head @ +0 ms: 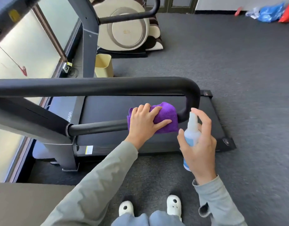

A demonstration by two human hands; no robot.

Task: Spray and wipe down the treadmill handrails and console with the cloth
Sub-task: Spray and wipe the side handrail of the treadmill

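The left hand (144,122) presses a purple cloth (165,118) flat against the lower black handrail (99,127) of the treadmill (107,110), fingers spread over it near the rail's bend. The right hand (200,145) grips a small spray bottle (191,133) upright just beside the cloth, forefinger raised above the nozzle. A cream bin (103,65) stands on the grey carpet (238,70) beyond the upper rail.

Handrail (107,86): black padded covering, matt, smooth, faint sheen along its top. Cloth (166,115): purple, plush, fuzzy pile, wrapped over the handrail's lower bar. Spray bottle (191,132): translucent frosted plastic, beside the cloth. Treadmill deck (117,108) beneath the handrail: dark, matt belt; frame looks like grey painted metal. Floor (238,79) around the deck: grey carpet, rough, speckled. Bin (103,66) beyond the handrail: cream plastic, smooth. Sleeves (98,181): grey-green woven fabric, matt.
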